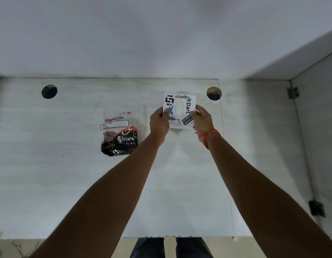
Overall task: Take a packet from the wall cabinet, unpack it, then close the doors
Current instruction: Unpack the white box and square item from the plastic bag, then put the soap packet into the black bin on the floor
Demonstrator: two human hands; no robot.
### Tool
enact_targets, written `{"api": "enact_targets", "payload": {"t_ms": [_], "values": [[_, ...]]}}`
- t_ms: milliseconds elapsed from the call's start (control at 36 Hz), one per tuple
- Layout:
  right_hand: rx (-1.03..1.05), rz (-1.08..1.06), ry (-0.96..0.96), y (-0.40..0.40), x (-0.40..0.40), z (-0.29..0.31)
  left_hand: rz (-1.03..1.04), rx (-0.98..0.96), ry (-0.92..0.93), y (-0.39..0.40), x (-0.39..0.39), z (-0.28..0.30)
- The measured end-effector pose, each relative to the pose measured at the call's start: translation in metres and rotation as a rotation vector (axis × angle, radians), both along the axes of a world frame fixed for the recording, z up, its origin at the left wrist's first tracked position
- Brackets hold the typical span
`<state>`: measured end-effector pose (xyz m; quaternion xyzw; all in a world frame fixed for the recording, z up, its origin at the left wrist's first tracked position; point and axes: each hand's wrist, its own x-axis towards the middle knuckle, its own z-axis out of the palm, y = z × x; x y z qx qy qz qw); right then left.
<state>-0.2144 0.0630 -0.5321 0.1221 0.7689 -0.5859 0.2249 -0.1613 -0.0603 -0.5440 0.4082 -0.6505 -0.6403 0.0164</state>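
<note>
A white square box [180, 108] with an oval opening in its top and stickers reading "code" and "Dart" is held over the white desk [68, 183]. My left hand [158, 121] grips its left edge and my right hand [201, 119] grips its right edge. To the left lies an emptied clear and black plastic tissue packet [119, 135] marked "Big Tissues", flat on the desk.
Two round cable holes [49, 91] [214, 93] sit near the desk's back edge by the white wall. A side panel with two hinges [293, 92] [316, 208] stands at the right. My legs show below the desk's front edge.
</note>
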Motion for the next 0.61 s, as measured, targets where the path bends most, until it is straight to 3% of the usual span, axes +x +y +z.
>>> {"api": "enact_targets", "payload": {"t_ms": [222, 333, 444, 500, 556, 611], "values": [[0.057, 0.093, 0.029, 0.009, -0.014, -0.025, -0.069, -0.179, -0.049, -0.002, -0.012, -0.018], [0.086, -0.005, 0.002, 0.005, -0.006, -0.021, -0.061, -0.149, -0.089, -0.008, -0.006, -0.01], [0.298, -0.188, 0.447, -0.013, 0.029, -0.003, 0.065, -0.343, 0.079, -0.022, 0.014, 0.002], [0.275, -0.18, 0.599, -0.029, 0.044, 0.001, 0.133, -0.455, 0.217, -0.035, 0.026, 0.006], [0.199, -0.092, 0.621, -0.049, 0.058, 0.003, 0.187, -0.562, 0.306, -0.054, 0.041, 0.01], [0.141, 0.062, 0.525, -0.072, 0.069, 0.001, 0.252, -0.716, 0.288, -0.077, 0.058, 0.01]]}}
